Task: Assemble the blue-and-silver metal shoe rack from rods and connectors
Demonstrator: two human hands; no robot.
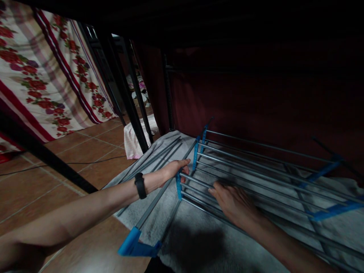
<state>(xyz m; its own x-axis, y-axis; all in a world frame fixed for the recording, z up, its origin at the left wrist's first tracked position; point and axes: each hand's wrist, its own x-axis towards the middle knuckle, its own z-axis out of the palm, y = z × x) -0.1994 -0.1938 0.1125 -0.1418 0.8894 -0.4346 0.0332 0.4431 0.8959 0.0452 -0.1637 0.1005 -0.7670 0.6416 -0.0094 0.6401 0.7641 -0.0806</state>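
Note:
A rack of grey metal tubes joined by blue plastic brackets lies on a grey towel-like cloth. At its near left end, my left hand is closed on the rack, by the nearest blue bracket, with the thumb along the top. My right hand curls over the front tubes a little to the right, its thumb and forefinger closed on a tube; part of its grip is hidden. Toward me, a blue corner piece joins the ends of two long tubes.
Loose metal tubes lie on the cloth to the left. Dark metal posts stand behind them, a dark frame spans overhead, and a maroon curtain hangs at the back. A floral cloth hangs left over the tiled floor.

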